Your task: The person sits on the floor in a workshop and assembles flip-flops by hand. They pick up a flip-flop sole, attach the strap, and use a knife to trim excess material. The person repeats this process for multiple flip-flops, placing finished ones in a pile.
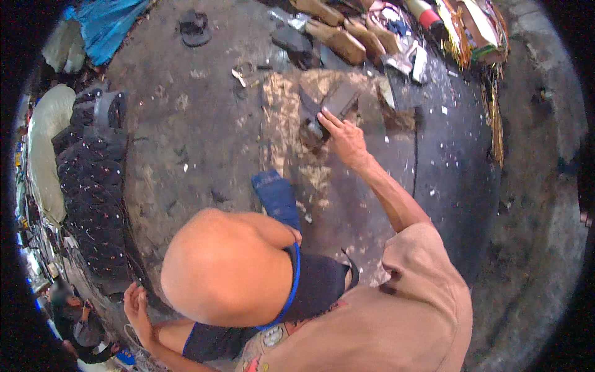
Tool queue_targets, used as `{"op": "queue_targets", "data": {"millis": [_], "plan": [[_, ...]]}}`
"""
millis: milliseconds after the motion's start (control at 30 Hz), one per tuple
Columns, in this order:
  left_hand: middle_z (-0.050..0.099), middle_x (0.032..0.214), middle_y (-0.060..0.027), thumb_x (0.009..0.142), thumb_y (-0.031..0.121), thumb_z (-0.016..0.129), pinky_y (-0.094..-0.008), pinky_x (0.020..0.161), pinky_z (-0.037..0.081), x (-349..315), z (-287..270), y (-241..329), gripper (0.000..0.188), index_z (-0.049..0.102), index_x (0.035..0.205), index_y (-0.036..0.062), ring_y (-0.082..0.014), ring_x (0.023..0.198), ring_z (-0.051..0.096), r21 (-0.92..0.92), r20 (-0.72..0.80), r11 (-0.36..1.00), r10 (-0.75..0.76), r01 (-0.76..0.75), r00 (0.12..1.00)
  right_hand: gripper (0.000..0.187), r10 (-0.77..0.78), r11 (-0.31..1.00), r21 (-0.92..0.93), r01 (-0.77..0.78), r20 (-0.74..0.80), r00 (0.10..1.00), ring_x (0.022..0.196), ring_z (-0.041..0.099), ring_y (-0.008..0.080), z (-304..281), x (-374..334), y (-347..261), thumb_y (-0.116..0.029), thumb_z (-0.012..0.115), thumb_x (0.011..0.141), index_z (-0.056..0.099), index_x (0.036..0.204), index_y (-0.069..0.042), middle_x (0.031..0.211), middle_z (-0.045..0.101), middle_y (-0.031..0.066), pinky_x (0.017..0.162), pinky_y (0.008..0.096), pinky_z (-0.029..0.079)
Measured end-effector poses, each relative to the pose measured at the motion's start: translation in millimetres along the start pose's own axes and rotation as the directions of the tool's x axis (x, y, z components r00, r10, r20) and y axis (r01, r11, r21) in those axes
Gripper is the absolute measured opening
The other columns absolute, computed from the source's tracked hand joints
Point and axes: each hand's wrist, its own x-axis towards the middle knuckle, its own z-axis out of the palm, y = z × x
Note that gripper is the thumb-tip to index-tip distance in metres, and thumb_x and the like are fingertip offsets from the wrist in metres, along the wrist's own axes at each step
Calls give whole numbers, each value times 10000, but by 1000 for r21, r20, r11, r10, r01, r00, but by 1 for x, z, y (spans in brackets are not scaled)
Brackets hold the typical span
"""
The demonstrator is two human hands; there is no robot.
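My right hand (348,142) reaches forward over a worn, patchy brown board (282,93). Its first fingers are stretched out and touch a small dark piece (314,128). Just beyond the fingertips lies a flat dark block (339,98), with a pointed black piece (306,100) beside it; their exact kinds cannot be made out. At lower left, beside my bare knee, my left hand (137,311) is raised with loosely bent, parted fingers and nothing visible in it. Close to that hand is the near end of a long pile of black, shoe-like pieces (93,192).
Brown wooden shoe lasts (338,42) lie at the far side, with bundled materials (474,31) to their right. A black sandal (196,28) and small scissors-like tool (239,77) lie farther left. A blue piece (277,197) lies before my knee. Another person (83,322) sits at lower left.
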Motion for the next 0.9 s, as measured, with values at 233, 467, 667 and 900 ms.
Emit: {"op": "queue_targets", "data": {"millis": [233,467,667,900], "plan": [[674,1230,-90,1044,182,671,-307,972,500,-8,-15,-27,425,582,1432,32,-163,1120,628,-17,32,1000,-6,7,999,597,46,973,-227,-32,59,997,1074,732,324,-13,19,12,25,609,812,678,1374,-163,1457,659,55,905,376,604],[687,1212,-101,1042,187,679,-316,975,504,-15,-13,-13,422,590,1426,35,-175,1120,639,9,-13,999,-44,44,999,578,126,984,114,-136,88,988,1210,698,304,-11,35,17,61,559,877,695,1390,-166,1467,652,64,1007,367,570],[689,1215,-98,1045,161,673,-304,969,501,-14,6,-3,412,589,1425,27,-164,1104,637,-23,-147,999,-49,46,988,605,158,930,366,-43,-289,944,1139,719,309,-31,57,15,-7,628,830,660,1406,-193,1506,619,34,936,432,606],[689,1213,-80,1045,169,678,-285,945,499,-22,-18,-17,411,592,1422,33,-144,1100,631,94,-18,993,-69,70,997,630,186,945,319,-75,-333,924,985,746,291,-1,3,32,-20,653,858,620,1465,-186,1566,568,-8,889,422,610]]}}
